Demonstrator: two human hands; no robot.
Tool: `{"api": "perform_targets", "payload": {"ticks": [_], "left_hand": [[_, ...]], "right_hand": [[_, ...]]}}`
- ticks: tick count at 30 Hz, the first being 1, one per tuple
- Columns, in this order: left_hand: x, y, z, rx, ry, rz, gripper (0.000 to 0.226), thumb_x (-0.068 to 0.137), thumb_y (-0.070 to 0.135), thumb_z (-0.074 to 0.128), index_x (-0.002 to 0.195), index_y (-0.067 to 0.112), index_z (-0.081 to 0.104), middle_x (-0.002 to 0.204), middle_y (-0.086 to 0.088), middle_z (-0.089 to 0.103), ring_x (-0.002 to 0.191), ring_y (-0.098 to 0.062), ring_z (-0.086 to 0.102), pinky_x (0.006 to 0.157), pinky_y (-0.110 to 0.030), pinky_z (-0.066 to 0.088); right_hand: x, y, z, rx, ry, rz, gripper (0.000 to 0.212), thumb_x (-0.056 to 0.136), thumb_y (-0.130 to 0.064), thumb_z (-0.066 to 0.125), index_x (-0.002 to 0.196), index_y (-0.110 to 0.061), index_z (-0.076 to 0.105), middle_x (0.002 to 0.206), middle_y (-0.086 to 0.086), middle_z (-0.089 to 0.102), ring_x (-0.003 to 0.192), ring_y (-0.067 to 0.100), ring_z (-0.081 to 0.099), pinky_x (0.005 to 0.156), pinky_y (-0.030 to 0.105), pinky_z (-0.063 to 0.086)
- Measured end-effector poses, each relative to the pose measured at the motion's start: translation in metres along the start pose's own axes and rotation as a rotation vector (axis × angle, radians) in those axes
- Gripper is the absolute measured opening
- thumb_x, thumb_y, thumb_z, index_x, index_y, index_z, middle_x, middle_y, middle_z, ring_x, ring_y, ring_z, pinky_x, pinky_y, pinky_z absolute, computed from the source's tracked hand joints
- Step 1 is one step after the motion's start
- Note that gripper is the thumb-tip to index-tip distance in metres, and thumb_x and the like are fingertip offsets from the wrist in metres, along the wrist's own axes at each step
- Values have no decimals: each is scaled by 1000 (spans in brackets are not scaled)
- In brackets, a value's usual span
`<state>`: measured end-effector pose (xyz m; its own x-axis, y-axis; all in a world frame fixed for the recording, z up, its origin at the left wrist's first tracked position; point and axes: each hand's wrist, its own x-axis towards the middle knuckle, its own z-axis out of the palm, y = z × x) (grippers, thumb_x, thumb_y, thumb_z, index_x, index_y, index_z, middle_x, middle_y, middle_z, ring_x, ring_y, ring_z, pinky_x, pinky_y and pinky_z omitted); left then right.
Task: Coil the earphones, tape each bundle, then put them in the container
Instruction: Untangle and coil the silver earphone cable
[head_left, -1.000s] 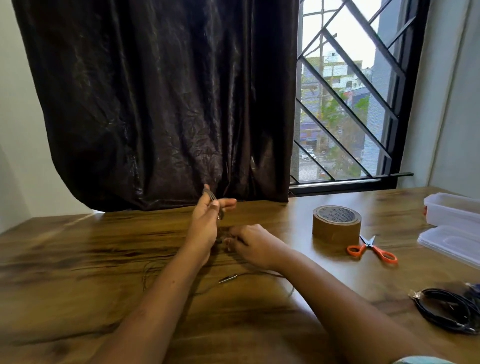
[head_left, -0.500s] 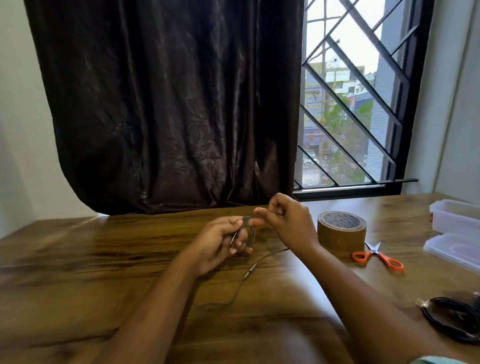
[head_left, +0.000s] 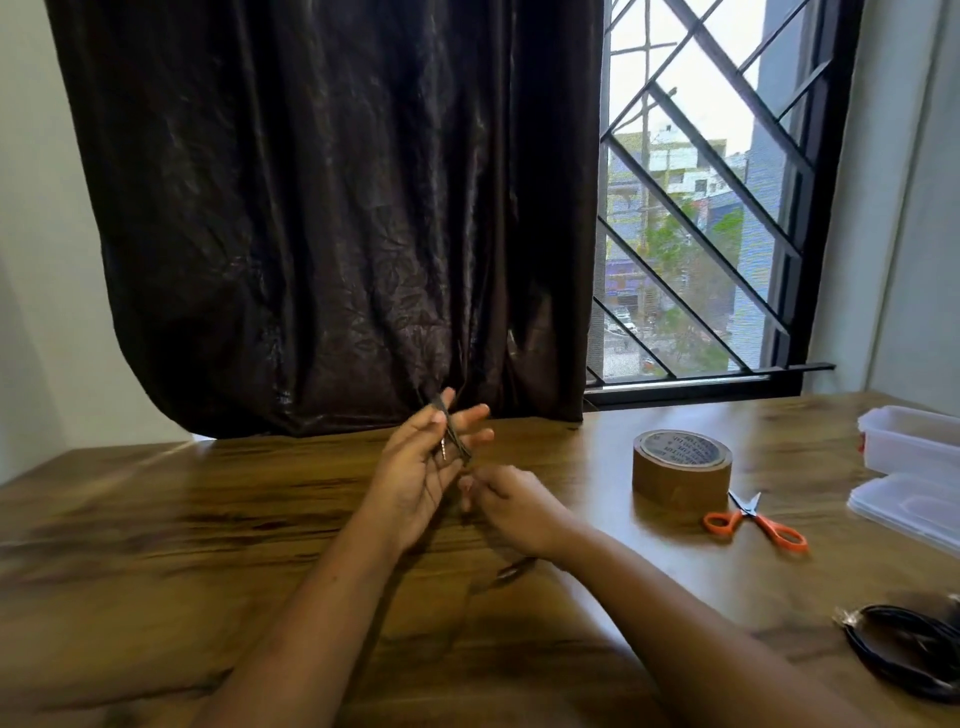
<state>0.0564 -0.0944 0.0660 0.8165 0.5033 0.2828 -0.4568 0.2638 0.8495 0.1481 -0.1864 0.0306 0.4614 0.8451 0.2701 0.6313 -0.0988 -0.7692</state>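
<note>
Head view. The left hand (head_left: 423, 470) is raised above the desk (head_left: 156, 545), palm toward the camera. Its fingers are straight and spread, so the grip is apart and not clamped. The earphone cord (head_left: 453, 435) lies wound in loops across these fingers, with the jack plug (head_left: 445, 451) hanging against the palm.

The right hand (head_left: 511, 501) sits just beside the left hand, at its 5 o'clock and low over the desk. Its fingers are curled together, and I judge them to be pinching the running end of the cord. Blur prevents confirmation.

Half a second ago the right hand was up at the left fingertips laying a turn. It has since dropped beneath them, so one more wrap has gone on. The slack trailing on the desk at 6 o'clock of the hands is shorter than before.

The tape roll (head_left: 680, 467) is at 3 o'clock of the hands, and the scissors (head_left: 756, 522) are just beyond it; both are untouched. The container (head_left: 909, 439) and its lid (head_left: 906, 506) are farther out at 3 o'clock. A dark coiled bundle (head_left: 904, 649) lies at 4 o'clock.

Assessment: coiling is in progress, with probably few turns remaining. Taping of this bundle has not begun.
</note>
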Motion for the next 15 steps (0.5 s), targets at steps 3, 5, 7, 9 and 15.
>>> {"api": "perform_targets", "payload": {"ticks": [3,5,7,9,15], "left_hand": [[6,0,-10,195,119,100,33,102,15,32,133,21,41,97,1,72,79,-10,71,74,-22,53],[9,-3,-15,414,160,130,35,102,14,32,137,20,37,96,4,68,78,-8,69,70,-17,51],[11,-7,-20,616,171,152,37,102,12,32,138,17,38,95,4,67,81,-9,66,73,-18,49],[13,-8,-25,822,185,165,35,101,13,35,135,21,43,92,3,67,81,-11,65,77,-23,49],[7,-11,-23,970,-115,-97,25,102,16,34,98,13,59,59,1,57,49,-11,52,59,-31,45]], "right_hand": [[-6,-11,3,43,-138,20,29,100,-29,43,77,-18,56,67,-5,53,60,12,48,52,22,39],[-8,-15,1,31,-166,7,27,98,-30,48,75,-19,55,65,-5,52,58,11,47,47,18,37],[-7,-14,-3,-37,-167,-19,24,96,-32,52,79,-18,60,67,-6,54,57,8,49,48,14,38],[-6,-9,-9,-43,-116,-54,19,95,-29,55,86,-16,67,74,-10,61,66,1,56,59,11,42],[-1,2,-34,46,267,-218,16,89,-19,65,75,-26,68,66,-18,63,65,-8,54,62,10,39]]}}
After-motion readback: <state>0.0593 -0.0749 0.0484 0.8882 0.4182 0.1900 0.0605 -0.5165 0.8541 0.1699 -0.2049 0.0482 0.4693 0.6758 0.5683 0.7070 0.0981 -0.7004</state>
